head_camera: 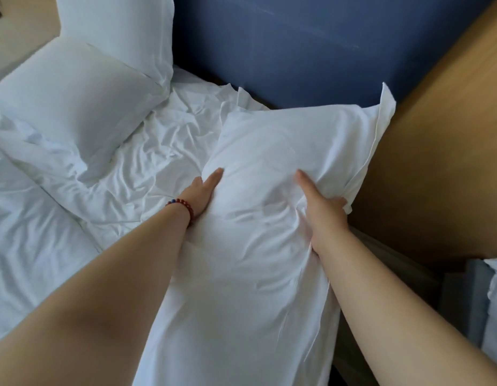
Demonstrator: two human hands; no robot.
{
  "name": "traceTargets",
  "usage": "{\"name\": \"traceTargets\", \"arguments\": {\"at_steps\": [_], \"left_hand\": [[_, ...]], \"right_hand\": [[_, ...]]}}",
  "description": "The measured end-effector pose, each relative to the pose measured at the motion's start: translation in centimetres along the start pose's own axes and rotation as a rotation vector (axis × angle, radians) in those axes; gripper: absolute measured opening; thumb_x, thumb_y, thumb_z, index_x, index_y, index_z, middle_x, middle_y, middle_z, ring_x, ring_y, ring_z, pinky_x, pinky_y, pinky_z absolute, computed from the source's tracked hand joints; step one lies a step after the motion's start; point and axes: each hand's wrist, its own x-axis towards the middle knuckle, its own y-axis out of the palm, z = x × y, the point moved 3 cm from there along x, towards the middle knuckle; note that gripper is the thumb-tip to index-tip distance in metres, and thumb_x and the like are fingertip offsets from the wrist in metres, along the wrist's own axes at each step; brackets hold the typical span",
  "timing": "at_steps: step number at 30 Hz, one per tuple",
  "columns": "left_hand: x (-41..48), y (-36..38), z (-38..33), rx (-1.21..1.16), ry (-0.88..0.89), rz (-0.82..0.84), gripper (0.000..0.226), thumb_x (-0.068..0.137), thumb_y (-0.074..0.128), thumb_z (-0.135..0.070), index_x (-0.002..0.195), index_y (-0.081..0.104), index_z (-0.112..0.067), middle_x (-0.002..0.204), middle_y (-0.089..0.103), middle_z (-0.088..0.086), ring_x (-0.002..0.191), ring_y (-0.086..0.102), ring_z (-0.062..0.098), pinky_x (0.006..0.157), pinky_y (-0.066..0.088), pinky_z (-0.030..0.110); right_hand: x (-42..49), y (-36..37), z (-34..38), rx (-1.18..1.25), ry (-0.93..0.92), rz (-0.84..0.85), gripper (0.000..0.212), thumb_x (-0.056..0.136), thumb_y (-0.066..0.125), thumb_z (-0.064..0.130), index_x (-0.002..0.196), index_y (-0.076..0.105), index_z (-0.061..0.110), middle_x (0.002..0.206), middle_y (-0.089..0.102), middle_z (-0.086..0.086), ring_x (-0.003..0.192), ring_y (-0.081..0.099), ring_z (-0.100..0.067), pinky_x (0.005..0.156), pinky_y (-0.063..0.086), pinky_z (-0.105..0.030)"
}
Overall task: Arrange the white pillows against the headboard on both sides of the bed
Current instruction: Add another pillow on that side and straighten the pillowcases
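Forearms reach in from the near edge to a plump white fabric pillow point(255, 168) that lies lengthwise between them on the right side of the bed. The left hand point(204, 195), with a red bead bracelet point(183, 207) at the wrist, has straight fingers pressed flat against the pillow's left flank; its palm is sunk into the fabric and hidden. The right hand point(322, 210) grips the pillow's right edge, thumb stretched across the top and fingers curled round the seam, bunching the case into folds. The pillow's far flap corner stands up where the dark blue padded headboard point(283, 45) meets a tan wooden side panel point(442, 151); whether it touches the headboard cannot be told. The panel runs close along the pillow's right edge. Left of the pillow, a crumpled white sheet point(158, 151) gives open room as far as two more pillows. A flat white pillow point(71, 107) lies on the mattress, and behind it an upright white pillow point(116, 29) leans on the headboard. A rumpled white duvet point(32, 246) covers the near left.
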Motion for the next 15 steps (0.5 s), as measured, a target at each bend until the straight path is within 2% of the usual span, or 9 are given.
{"name": "traceTargets", "arguments": {"at_steps": [2, 5, 9, 12, 15], "left_hand": [[0.7, -0.3, 0.1, -0.039, -0.037, 0.024, 0.113, 0.063, 0.030, -0.097, 0.145, 0.044, -0.020, 0.150, 0.043, 0.004, 0.136, 0.040, 0.026, 0.116, 0.022, 0.039], [2.2, -0.2, 0.2, -0.339, -0.042, 0.044, 0.079, 0.084, 0.044, -0.077, 0.144, 0.044, -0.026, 0.150, 0.042, -0.001, 0.139, 0.036, 0.017, 0.114, 0.021, 0.028], [2.1, 0.3, -0.6, -0.231, -0.040, 0.089, 0.095, 0.073, 0.042, -0.084, 0.141, 0.049, -0.019, 0.144, 0.051, 0.006, 0.133, 0.047, 0.023, 0.110, 0.035, 0.032], [1.1, 0.6, -1.7, -0.310, -0.011, -0.047, 0.080, 0.081, 0.050, -0.075, 0.134, 0.055, -0.016, 0.127, 0.056, -0.001, 0.119, 0.051, 0.021, 0.099, 0.034, 0.028], [-1.4, -1.0, -3.0, -0.360, 0.068, -0.209, 0.071, 0.084, 0.056, -0.067, 0.130, 0.057, -0.013, 0.114, 0.057, -0.003, 0.108, 0.054, 0.019, 0.089, 0.032, 0.026]], "right_hand": [[0.3, 0.6, 0.7, 0.034, 0.040, -0.043, 0.169, 0.008, 0.055, 0.099, 0.154, 0.015, 0.023, 0.156, 0.028, -0.010, 0.137, 0.036, -0.038, 0.109, 0.035, -0.057], [0.5, 1.4, 0.3, 0.017, 0.002, -0.093, 0.162, 0.016, 0.053, 0.101, 0.153, 0.017, 0.021, 0.151, 0.036, -0.011, 0.133, 0.041, -0.038, 0.108, 0.036, -0.057], [0.3, 0.6, -0.1, 0.150, -0.015, -0.109, 0.147, 0.026, 0.066, 0.093, 0.148, 0.029, 0.019, 0.133, 0.054, -0.005, 0.116, 0.057, -0.033, 0.099, 0.048, -0.050], [0.2, -1.1, 0.7, 0.329, -0.018, -0.072, 0.117, 0.038, 0.082, 0.074, 0.134, 0.048, 0.019, 0.120, 0.061, 0.001, 0.105, 0.062, -0.026, 0.094, 0.052, -0.043], [-0.8, -2.4, 2.3, 0.415, -0.075, 0.011, 0.095, 0.046, 0.087, 0.063, 0.125, 0.058, 0.020, 0.112, 0.065, 0.004, 0.099, 0.065, -0.023, 0.093, 0.053, -0.041]]}}
